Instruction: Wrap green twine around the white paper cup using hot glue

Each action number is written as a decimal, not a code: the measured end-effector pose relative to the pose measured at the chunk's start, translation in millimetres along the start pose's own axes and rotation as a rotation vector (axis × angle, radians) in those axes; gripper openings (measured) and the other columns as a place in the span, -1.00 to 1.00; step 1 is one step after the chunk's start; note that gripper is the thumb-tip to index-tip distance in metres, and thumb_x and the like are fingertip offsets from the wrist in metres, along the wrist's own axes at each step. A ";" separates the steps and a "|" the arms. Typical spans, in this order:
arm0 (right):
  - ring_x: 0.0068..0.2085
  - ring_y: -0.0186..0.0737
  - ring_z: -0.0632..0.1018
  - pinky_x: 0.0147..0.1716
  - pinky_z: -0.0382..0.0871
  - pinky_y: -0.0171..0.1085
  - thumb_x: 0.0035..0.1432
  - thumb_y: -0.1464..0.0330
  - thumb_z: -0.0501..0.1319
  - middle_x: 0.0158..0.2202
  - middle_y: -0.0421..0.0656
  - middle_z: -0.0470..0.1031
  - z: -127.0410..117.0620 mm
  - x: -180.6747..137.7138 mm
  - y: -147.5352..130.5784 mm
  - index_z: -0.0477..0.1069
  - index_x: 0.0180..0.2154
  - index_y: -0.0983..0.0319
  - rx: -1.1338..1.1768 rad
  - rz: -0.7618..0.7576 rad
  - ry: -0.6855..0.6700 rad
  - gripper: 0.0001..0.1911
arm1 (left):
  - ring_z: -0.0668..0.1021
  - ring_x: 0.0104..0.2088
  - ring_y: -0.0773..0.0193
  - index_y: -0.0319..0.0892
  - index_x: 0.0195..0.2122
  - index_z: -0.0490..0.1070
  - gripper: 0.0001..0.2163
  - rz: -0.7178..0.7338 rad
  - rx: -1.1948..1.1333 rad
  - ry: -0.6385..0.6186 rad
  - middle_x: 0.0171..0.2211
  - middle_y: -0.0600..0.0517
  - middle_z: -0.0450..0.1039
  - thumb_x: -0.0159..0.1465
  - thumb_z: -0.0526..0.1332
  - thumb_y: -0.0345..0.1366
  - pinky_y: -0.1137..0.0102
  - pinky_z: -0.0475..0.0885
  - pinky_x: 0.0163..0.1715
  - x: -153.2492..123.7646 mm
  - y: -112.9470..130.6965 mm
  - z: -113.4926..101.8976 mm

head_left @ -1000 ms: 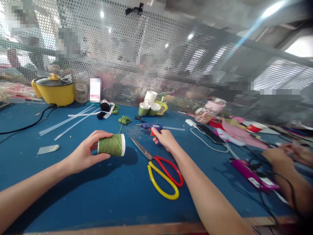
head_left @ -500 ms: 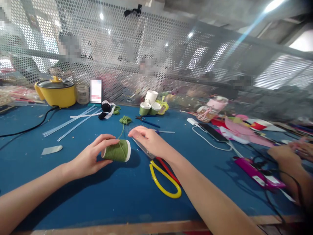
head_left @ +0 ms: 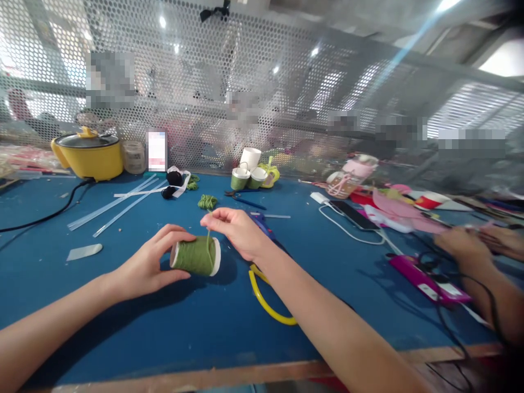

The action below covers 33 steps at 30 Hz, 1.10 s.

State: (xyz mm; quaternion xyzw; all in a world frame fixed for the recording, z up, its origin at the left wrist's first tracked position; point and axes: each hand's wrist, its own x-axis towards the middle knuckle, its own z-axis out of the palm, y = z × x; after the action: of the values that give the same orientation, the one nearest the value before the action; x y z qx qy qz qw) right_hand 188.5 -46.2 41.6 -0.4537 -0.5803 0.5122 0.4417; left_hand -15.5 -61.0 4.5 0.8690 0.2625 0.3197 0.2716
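My left hand point(head_left: 149, 265) grips a paper cup wrapped in green cord point(head_left: 195, 255), held on its side just above the blue table point(head_left: 164, 327). My right hand point(head_left: 237, 232) pinches the loose green cord point(head_left: 208, 233) that rises from the cup's rim. The cord leads back to a small green bundle point(head_left: 207, 202) lying farther away. Under my right forearm lie the scissors with a yellow handle point(head_left: 266, 297), partly hidden. The blue glue gun point(head_left: 262, 224) shows just behind my right hand.
A yellow pot point(head_left: 88, 155) stands at the back left with clear glue sticks point(head_left: 110, 204) nearby. Cups point(head_left: 248, 174) stand by the perforated screen. A phone point(head_left: 354, 214) with its cable, pink paper pieces and another person's hands point(head_left: 470, 248) fill the right side.
My right hand let go of the glue gun, came back to the cup and took the loose cord between its fingers. The left hand tilted the cup slightly.
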 end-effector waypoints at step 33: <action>-0.54 -0.37 0.33 -0.54 0.16 -0.35 -0.03 0.19 0.21 -0.59 -0.22 0.39 -13.9 1.3 16.8 0.34 -0.56 0.26 -0.307 -0.061 0.079 -0.73 | 0.35 -0.02 0.11 -0.08 0.01 0.18 -0.57 0.048 -0.194 -0.065 -0.04 -0.11 0.21 0.13 0.26 -0.35 0.31 0.40 -0.12 -1.5 5.4 -1.4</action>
State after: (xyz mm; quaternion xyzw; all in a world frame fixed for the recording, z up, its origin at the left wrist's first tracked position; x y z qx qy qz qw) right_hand 203.1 -41.2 26.2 -0.5181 -0.6472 0.3856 0.4050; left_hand -16.0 -65.3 8.2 0.8546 0.2003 0.3217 0.3550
